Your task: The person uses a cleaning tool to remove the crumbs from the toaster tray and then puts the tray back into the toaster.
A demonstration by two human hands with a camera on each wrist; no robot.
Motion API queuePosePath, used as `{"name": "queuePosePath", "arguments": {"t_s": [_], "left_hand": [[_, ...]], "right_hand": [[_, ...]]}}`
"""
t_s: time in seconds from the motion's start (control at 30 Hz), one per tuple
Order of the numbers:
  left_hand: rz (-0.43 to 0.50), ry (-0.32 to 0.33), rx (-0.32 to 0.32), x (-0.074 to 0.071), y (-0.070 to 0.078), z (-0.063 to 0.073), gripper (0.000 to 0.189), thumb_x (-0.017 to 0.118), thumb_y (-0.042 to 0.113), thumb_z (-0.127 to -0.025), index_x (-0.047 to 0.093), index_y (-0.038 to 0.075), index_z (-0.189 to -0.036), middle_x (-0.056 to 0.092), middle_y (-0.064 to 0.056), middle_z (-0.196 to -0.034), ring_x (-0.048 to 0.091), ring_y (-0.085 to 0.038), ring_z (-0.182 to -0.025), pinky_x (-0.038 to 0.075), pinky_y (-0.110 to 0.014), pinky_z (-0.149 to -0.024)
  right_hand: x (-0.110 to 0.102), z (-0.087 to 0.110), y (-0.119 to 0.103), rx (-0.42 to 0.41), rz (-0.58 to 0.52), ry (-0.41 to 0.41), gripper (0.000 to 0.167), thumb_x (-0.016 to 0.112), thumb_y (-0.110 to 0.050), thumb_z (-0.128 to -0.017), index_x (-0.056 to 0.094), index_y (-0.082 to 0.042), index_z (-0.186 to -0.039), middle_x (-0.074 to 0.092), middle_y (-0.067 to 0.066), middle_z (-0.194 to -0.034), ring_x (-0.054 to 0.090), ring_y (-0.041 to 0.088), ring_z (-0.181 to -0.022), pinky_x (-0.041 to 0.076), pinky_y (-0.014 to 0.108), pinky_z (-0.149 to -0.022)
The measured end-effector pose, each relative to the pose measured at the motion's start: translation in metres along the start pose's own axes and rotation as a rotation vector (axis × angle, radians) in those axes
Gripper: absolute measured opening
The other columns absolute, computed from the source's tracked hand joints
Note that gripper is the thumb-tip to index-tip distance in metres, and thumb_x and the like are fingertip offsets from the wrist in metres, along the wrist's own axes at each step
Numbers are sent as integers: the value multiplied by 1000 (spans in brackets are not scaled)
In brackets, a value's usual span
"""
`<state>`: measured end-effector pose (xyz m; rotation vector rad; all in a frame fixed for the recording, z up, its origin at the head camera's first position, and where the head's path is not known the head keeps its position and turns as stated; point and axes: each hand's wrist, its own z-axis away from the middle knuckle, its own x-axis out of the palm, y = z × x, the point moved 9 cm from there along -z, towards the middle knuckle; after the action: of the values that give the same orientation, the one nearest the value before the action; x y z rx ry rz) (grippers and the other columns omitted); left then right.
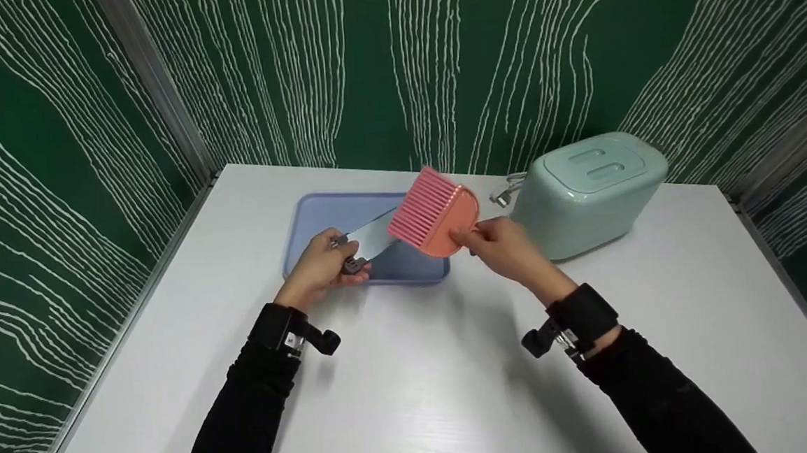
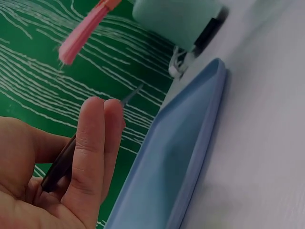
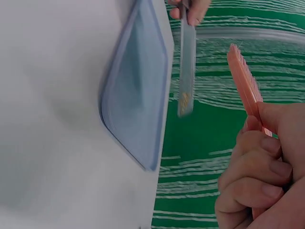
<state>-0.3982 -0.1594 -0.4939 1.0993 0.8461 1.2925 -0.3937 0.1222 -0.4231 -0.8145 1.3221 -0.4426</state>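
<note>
My left hand (image 1: 322, 263) grips the dark handle of a flat scraper (image 1: 376, 236) with a wide pale blade. The scraper is raised above a blue tray (image 1: 332, 211). Small yellowish crumbs (image 3: 185, 101) lie near the blade's far end in the right wrist view. My right hand (image 1: 506, 248) pinches the handle of a small brush (image 1: 449, 224) with pink bristles and an orange body. In the head view the brush overlaps the blade's end; the right wrist view has a gap between them. The left palm partly hides the scraper's handle (image 2: 62, 164).
A mint-green toaster (image 1: 584, 205) stands at the back right, with its cord and plug (image 1: 503, 196) beside it. Green walls (image 1: 365, 61) with white lines close off the back and sides of the white table (image 1: 414, 394).
</note>
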Motion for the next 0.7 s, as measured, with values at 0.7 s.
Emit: {"name": "queuePosePath", "arguments": {"t_s": [0.7], "left_hand": [[-102, 56, 34, 0, 7, 3, 12, 53, 17, -114, 45, 8, -110, 72, -22, -103, 79, -28, -88, 69, -27, -64]], "right_hand": [[64, -29, -16, -2, 40, 22, 50, 63, -48, -107, 57, -20, -66, 46, -8, -59, 39, 11, -58, 31, 28, -54]]}}
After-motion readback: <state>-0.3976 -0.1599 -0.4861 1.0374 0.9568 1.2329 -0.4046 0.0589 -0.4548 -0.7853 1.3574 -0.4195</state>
